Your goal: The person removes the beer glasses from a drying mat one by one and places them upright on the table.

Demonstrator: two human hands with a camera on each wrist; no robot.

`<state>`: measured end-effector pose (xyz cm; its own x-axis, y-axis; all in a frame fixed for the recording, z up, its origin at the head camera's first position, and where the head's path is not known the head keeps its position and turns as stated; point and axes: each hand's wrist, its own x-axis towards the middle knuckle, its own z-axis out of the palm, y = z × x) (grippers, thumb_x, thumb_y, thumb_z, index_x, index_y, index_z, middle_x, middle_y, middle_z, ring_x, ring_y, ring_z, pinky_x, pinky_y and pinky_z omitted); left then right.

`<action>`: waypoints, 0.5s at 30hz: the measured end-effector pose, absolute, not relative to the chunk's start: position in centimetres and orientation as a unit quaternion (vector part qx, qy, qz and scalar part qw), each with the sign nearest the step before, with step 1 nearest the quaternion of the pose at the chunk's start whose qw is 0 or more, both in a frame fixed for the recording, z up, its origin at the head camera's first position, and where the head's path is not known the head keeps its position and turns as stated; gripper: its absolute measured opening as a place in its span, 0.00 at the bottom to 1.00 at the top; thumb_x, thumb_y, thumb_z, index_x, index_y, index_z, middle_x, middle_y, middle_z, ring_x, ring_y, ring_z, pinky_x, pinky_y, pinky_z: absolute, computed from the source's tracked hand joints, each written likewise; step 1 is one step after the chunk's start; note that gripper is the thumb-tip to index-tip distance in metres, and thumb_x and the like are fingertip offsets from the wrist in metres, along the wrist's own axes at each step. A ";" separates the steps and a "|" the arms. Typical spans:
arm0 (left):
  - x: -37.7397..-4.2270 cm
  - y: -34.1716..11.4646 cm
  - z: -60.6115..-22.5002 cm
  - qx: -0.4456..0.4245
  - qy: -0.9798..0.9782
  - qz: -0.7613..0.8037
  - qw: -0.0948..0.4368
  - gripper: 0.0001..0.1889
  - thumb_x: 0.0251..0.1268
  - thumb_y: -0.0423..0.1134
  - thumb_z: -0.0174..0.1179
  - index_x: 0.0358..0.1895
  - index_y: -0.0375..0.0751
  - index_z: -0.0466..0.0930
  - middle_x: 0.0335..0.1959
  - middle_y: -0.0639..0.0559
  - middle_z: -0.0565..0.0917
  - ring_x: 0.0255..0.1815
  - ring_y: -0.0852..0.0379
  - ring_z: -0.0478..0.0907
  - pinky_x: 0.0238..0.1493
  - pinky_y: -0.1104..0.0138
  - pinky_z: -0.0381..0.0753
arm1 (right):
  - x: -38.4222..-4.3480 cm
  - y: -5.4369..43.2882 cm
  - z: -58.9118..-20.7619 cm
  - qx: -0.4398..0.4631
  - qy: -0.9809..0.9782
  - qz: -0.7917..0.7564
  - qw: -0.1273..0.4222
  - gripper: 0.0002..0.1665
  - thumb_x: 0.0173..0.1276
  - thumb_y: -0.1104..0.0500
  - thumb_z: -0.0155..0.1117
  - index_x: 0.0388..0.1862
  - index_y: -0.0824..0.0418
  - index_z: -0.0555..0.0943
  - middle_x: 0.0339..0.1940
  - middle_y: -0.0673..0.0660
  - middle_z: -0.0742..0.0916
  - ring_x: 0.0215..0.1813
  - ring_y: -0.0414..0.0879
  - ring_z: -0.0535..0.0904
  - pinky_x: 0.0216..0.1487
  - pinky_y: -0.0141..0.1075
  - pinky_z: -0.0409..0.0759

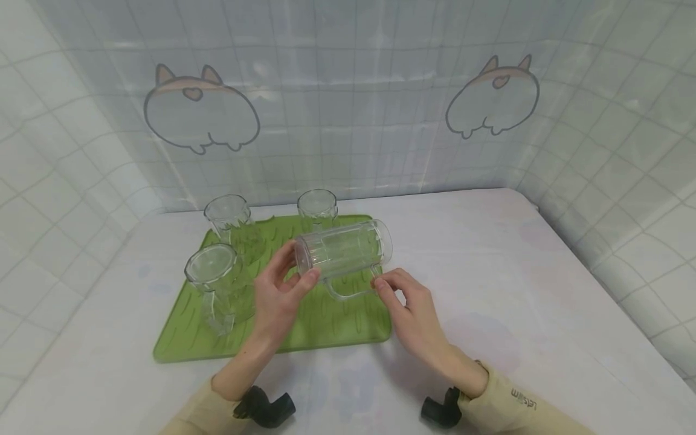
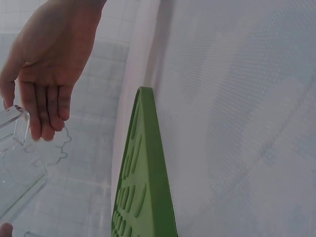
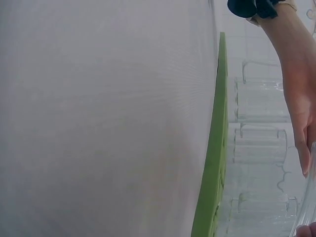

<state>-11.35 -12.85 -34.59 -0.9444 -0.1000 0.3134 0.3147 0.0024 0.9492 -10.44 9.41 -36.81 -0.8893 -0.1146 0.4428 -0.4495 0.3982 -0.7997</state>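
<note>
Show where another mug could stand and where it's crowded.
Widest is the white table between the green mat and the right wall; a narrower strip borders the mat's left. The mat's front right is bare. Crowded: its left, with two mugs beside the left hand, and its back, with a third mug behind the held mug.

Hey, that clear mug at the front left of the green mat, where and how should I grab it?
Probably by its handle, coming from the near side of the green mat. The front-left mug has its handle jutting toward you, giving a loop to hold. Its right side looks less handy: your left hand is there, holding another mug.
</note>
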 end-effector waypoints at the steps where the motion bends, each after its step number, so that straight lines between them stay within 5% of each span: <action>1: -11.4 -12.8 -34.6 -0.078 -0.691 -0.703 0.147 0.35 0.59 0.26 0.62 0.72 0.30 0.63 0.66 0.34 0.73 0.59 0.59 0.75 0.59 0.72 0.81 | -10.5 9.4 -36.8 0.171 -0.820 0.522 0.160 0.12 0.78 0.57 0.55 0.39 0.54 0.85 0.37 0.47 0.86 0.40 0.38 0.77 0.42 0.31 0.77; 15: -11.4 -12.7 -34.6 -0.085 -0.702 -0.695 0.131 0.35 0.58 0.25 0.65 0.70 0.30 0.66 0.63 0.37 0.75 0.58 0.56 0.76 0.61 0.69 0.81 | -10.9 9.8 -36.7 0.139 -0.815 0.546 0.132 0.13 0.78 0.57 0.54 0.37 0.54 0.86 0.38 0.49 0.87 0.42 0.40 0.80 0.46 0.34 0.79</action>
